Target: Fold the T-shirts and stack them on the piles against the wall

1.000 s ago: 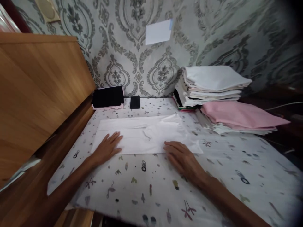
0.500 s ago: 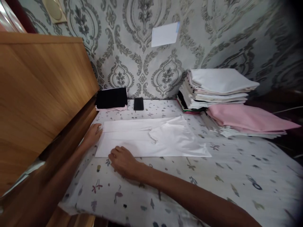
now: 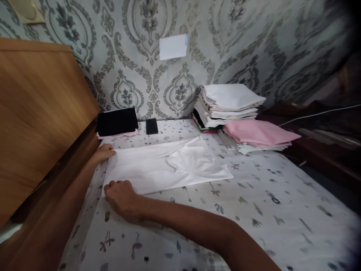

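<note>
Step in hand, my read: taking hold of the left end of the white garment, 2 hands on it. It lies flat, long way left to right, mid-surface; right half is rumpled, with a curved flap lying on top.

Grip status: left hand closed at the far-left corner, looks pinched on the cloth. Right hand curled shut at the near-left corner, seems to have the edge too; fingertips hidden, so can't say how much fabric.

Next move calls for the 2 corners held level and the end kept taut. Judgement: thin cloth, likely to crease if either side leads. Right forearm crosses in front of the garment's near edge.

Surface: white printed sheet, small motifs; can't tell if it's a desk or a bed underneath. At the back left, black folded cloth on something pink, then a dark phone-like slab just beside it. Right back: tall folded stack, mostly white, with pink cloth on a lower pile in front.

Room: damask-pattern wall, white card on it, wooden cabinet on the left, white cord on the right. Right edge too dark to read.
</note>
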Demonstrator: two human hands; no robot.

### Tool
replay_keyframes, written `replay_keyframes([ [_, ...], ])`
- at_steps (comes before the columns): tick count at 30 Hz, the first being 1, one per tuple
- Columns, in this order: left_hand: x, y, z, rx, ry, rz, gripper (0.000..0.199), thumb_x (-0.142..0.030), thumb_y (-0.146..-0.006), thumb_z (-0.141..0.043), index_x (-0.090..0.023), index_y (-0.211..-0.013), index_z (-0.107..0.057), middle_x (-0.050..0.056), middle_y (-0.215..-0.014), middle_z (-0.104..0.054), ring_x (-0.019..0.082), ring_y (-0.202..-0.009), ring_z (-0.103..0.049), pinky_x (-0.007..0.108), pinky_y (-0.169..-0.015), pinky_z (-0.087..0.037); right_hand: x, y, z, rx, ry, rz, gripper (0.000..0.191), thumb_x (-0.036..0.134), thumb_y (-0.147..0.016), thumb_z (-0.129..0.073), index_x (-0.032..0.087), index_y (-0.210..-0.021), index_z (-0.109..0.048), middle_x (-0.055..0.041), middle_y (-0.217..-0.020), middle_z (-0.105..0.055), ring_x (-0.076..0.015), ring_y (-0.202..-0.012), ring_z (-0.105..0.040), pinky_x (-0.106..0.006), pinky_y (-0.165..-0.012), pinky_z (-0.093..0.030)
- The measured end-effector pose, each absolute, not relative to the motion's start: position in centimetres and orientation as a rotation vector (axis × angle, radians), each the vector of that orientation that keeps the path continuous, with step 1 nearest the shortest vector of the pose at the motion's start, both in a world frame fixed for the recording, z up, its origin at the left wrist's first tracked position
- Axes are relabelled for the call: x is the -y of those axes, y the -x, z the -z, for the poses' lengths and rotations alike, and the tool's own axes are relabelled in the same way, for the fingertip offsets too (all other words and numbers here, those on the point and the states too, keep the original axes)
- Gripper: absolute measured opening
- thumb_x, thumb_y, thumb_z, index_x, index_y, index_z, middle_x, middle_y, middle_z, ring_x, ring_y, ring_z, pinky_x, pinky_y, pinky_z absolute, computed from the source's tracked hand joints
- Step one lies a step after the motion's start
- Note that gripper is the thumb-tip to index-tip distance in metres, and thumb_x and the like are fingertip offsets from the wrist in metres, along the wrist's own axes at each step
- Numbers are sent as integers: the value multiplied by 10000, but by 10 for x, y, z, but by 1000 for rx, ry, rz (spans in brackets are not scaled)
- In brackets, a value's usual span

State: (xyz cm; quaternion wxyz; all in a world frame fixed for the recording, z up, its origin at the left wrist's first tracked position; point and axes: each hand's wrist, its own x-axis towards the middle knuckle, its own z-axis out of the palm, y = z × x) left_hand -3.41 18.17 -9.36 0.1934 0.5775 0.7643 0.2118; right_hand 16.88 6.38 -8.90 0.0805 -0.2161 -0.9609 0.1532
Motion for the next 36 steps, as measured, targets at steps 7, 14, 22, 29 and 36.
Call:
replay_keyframes([
  [7, -189, -10, 44, -1738, -1444, -843, 422, -362, -554, -696, -185, -935, -663, -57, -606, -540, 119, -522, -495, 203, -462, -361, -76, -247, 78, 2137, 988, -1063, 92, 132, -764, -563, 207, -815, -579, 6, -780, -683, -156, -722, -622, -249, -644, -448],
  [14, -230, -119, 38, -1454, -1209, -801, 303, -282, -581, -811, -142, -818, -685, -8, -649, -640, 86, -519, -565, 185, -482, -432, -73, -344, 102, 1263, 1059, -1738, 104, 160, -682, -574, 197, -755, -510, 36, -595, -619, -132, -562, -616, -197, -464, -449],
  [22, -244, -181, 87, -1485, -1252, -590, 335, -450, -729, -750, -147, -757, -610, 40, -643, -660, 152, -583, -655, 274, -584, -542, -73, -377, 109, 922, 1202, -1990, 184, 265, -792, -668, 168, -803, -512, 0, -686, -639, -163, -543, -691, -233, -458, -537],
  [29, -248, -174, 87, -1544, -1484, -507, 243, -274, -618, -756, -166, -797, -632, -18, -565, -588, 128, -510, -551, 224, -464, -366, -82, -370, 107, 1043, 1292, -1965, 121, 211, -868, -582, 179, -783, -502, 23, -555, -611, -125, -427, -627, -180, -399, -457],
  [36, -264, -174, 92, -1539, -1789, -600, 208, -378, -683, -613, -170, -675, -606, -45, -566, -506, 117, -559, -447, 234, -518, -315, -83, -378, 105, 1344, 1208, -1655, 171, 170, -835, -520, 194, -976, -614, 67, -554, -571, -104, -398, -584, -163, -359, -384],
])
